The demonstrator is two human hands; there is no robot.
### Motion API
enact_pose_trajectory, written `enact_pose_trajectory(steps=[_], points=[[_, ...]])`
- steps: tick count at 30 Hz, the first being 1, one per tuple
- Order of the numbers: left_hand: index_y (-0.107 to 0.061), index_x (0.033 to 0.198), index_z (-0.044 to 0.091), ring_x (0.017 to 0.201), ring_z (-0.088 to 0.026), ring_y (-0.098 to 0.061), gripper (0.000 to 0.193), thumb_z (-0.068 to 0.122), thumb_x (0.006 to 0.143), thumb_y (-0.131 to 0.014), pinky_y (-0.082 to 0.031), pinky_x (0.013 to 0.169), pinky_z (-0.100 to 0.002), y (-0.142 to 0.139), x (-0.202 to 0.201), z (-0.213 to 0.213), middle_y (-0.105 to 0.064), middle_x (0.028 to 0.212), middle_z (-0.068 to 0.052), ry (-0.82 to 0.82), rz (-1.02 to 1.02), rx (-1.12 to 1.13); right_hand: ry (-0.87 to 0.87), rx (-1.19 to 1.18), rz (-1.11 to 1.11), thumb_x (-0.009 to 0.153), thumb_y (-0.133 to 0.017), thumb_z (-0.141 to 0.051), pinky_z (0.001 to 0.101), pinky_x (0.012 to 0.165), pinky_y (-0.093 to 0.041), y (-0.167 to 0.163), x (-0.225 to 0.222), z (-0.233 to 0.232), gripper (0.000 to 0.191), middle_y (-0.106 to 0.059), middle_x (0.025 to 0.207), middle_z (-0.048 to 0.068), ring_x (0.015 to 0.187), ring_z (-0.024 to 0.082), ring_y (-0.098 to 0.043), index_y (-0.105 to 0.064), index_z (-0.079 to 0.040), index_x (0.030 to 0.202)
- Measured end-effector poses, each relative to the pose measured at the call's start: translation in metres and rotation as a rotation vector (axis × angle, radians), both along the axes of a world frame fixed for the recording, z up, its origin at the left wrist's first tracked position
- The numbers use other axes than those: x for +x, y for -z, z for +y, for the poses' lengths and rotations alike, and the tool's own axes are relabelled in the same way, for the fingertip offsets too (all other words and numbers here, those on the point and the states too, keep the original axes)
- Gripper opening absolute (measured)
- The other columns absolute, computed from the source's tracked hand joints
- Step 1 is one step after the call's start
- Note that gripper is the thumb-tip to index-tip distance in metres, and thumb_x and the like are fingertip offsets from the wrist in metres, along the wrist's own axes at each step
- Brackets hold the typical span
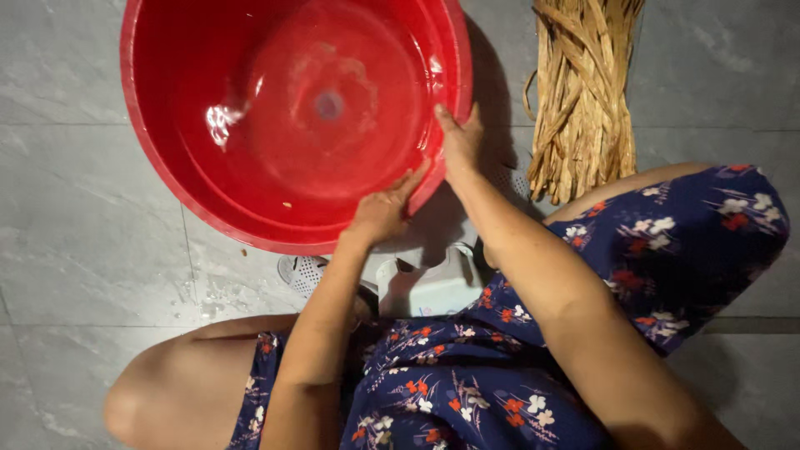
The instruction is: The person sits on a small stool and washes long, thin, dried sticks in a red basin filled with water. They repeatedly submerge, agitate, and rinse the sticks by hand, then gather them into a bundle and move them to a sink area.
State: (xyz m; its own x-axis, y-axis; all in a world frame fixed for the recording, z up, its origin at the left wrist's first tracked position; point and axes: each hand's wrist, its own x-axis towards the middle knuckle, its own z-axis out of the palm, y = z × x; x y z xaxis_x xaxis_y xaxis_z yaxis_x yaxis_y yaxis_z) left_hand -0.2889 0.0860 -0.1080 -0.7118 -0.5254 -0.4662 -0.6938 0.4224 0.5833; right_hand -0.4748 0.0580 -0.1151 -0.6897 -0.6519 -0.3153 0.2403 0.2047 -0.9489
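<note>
Gripping the tilted red basin (pixel 292 117) at its near rim, left hand (pixel 379 212) and right hand (pixel 460 143) curl their fingers over the edge. Beside the basin, straw (pixel 583 92). Wet plastic could slip, dumping it on the floor (pixel 83 250).

No packages, labels, signs or screens.
</note>
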Motion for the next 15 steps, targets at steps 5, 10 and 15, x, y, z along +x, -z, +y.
enact_pose_trajectory(steps=[5, 10, 15], points=[[-0.017, 0.161, 0.042, 0.112, -0.035, -0.068, 0.116, 0.004, 0.067, -0.073, -0.055, 0.092, -0.047, -0.001, 0.036, -0.032, -0.046, 0.157, -0.010, -0.051, 0.097, -0.008, 0.050, 0.028, 0.154, 0.087, -0.089, -0.026, 0.0371, 0.103, -0.051, -0.004, 0.032, -0.033, 0.074, -0.068, 0.125, 0.018, 0.115, 0.026, -0.067, -0.045, 0.005, 0.138], [-0.022, 0.160, 0.041, 0.114, -0.034, -0.067, 0.109, 0.011, 0.072, -0.079, -0.054, 0.096, -0.045, -0.002, 0.054, -0.051, -0.048, 0.155, -0.009, -0.070, 0.111, 0.011, -0.142, 0.221, 0.158, 0.090, -0.084, -0.048, 0.0396, 0.109, -0.047, -0.014, 0.036, -0.046, 0.090, -0.057, 0.140, 0.029, 0.130, 0.034, -0.057, -0.040, 0.009, 0.144], [-0.025, 0.159, 0.045, 0.103, -0.031, -0.071, 0.113, 0.009, 0.069, -0.083, -0.054, 0.092, -0.045, -0.003, 0.051, -0.059, -0.066, 0.134, -0.010, -0.107, 0.016, 0.045, -0.397, 0.105, 0.165, 0.090, -0.070, -0.055, 0.0410, 0.112, -0.042, -0.019, 0.007, -0.038, 0.087, -0.054, 0.148, 0.024, 0.137, 0.033, -0.053, -0.040, 0.000, 0.150]])
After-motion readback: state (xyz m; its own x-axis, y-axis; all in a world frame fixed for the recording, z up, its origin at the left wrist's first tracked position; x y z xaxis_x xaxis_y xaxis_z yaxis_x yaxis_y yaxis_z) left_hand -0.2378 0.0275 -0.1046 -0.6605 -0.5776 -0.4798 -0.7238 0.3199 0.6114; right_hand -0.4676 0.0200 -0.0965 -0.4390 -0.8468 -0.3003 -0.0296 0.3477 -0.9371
